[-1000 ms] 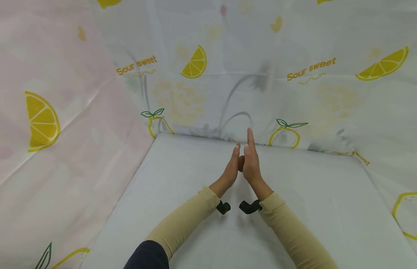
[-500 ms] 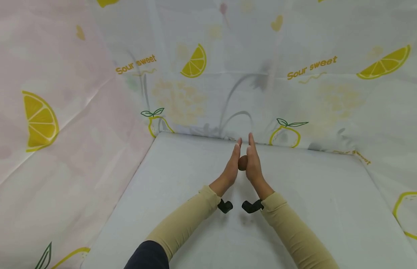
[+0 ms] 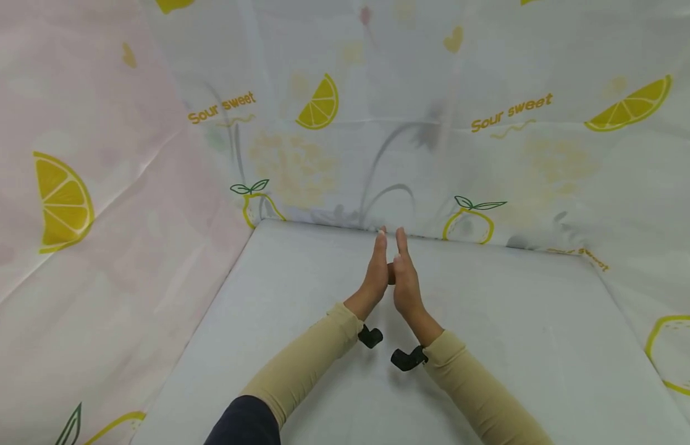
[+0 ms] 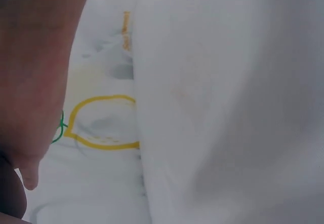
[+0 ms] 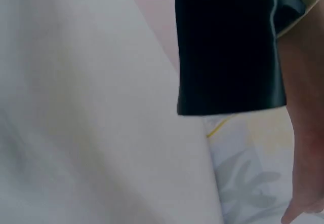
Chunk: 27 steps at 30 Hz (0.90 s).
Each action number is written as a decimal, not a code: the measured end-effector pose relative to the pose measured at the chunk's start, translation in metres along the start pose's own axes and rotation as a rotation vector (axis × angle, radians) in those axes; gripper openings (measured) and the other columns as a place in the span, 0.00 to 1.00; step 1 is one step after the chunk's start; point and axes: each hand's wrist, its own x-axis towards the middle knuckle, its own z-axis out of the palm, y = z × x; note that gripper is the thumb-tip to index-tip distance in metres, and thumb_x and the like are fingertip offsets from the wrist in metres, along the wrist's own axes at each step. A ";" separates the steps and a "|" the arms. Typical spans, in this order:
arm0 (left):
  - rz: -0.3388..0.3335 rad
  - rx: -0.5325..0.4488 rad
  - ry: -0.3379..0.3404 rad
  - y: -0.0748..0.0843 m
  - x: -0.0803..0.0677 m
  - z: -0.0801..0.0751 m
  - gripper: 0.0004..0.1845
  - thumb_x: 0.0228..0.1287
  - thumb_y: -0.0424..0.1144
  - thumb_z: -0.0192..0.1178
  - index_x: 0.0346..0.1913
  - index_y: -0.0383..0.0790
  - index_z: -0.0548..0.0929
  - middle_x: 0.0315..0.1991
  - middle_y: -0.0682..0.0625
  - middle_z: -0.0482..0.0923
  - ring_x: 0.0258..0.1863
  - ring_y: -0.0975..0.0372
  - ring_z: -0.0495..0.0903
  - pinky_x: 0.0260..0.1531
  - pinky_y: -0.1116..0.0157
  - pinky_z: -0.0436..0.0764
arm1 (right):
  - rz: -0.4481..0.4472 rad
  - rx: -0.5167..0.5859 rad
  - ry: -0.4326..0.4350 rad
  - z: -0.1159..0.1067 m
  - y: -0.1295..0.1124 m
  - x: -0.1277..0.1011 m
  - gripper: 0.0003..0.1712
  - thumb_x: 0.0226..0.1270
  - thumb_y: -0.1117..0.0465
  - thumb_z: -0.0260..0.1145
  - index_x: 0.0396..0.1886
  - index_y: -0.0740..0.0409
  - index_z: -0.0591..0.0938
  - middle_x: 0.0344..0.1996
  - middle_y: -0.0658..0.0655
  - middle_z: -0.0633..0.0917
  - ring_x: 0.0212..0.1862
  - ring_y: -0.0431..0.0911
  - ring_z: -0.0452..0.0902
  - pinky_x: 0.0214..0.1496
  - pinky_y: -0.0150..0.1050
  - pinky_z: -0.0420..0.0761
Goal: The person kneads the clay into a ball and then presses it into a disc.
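Note:
A small brown ball (image 3: 391, 274), like clay or dough, sits between two facing palms above the table. My left hand (image 3: 375, 272) presses it from the left with straight fingers pointing away from me. On the other side, my right hand (image 3: 407, 287) presses with its fingers also straight, covering part of the ball. The left wrist view shows my right hand (image 4: 33, 82) along the left edge, with the dark rounded ball (image 4: 11, 191) below it. In the right wrist view, my left hand (image 5: 309, 153) runs down the right edge; the ball is out of sight there.
Beneath the hands lies a white tabletop (image 3: 489, 346). A lemon-printed sheet (image 3: 345, 154) rises behind it and at the sides. Black wrist-worn pieces (image 3: 408, 358) stick inward below the hands; one black piece (image 5: 230, 51) fills much of the right wrist view.
The right hand has slid back toward me against the left, and both hands have shifted a little left. The ball stays between the palms, with less of it showing than half a second ago.

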 end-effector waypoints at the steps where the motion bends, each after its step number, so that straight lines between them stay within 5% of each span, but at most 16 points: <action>1: -0.010 0.004 0.003 0.000 0.001 -0.001 0.37 0.82 0.60 0.27 0.83 0.42 0.49 0.82 0.49 0.44 0.80 0.58 0.41 0.78 0.52 0.44 | -0.004 0.003 0.000 0.001 -0.001 0.000 0.31 0.78 0.73 0.36 0.77 0.79 0.48 0.79 0.74 0.48 0.80 0.63 0.40 0.78 0.32 0.44; 11: -0.032 0.049 -0.081 -0.012 -0.002 -0.005 0.37 0.82 0.60 0.23 0.83 0.42 0.43 0.83 0.47 0.41 0.79 0.54 0.49 0.76 0.49 0.49 | 0.030 0.004 -0.005 0.000 -0.008 0.010 0.32 0.79 0.70 0.35 0.78 0.77 0.46 0.79 0.73 0.45 0.81 0.61 0.36 0.80 0.53 0.41; 15: -0.007 0.072 -0.106 -0.015 -0.004 -0.003 0.37 0.82 0.60 0.22 0.83 0.41 0.41 0.83 0.47 0.41 0.77 0.56 0.51 0.76 0.50 0.48 | 0.075 0.064 -0.013 -0.005 -0.004 0.019 0.33 0.82 0.65 0.35 0.80 0.74 0.43 0.81 0.68 0.44 0.82 0.55 0.37 0.81 0.50 0.42; 22: -0.002 0.091 -0.155 -0.015 -0.011 0.001 0.38 0.82 0.60 0.21 0.83 0.40 0.42 0.83 0.51 0.39 0.81 0.60 0.38 0.78 0.52 0.42 | 0.190 0.189 -0.002 -0.017 0.009 0.027 0.34 0.83 0.60 0.32 0.81 0.68 0.40 0.82 0.65 0.41 0.82 0.51 0.33 0.81 0.49 0.40; 27: 0.020 0.073 -0.168 -0.009 -0.014 0.002 0.37 0.82 0.60 0.22 0.83 0.41 0.42 0.83 0.50 0.39 0.81 0.60 0.37 0.78 0.53 0.40 | 0.220 0.154 0.017 -0.021 0.015 0.027 0.33 0.84 0.60 0.32 0.81 0.70 0.41 0.81 0.66 0.42 0.82 0.53 0.33 0.81 0.49 0.39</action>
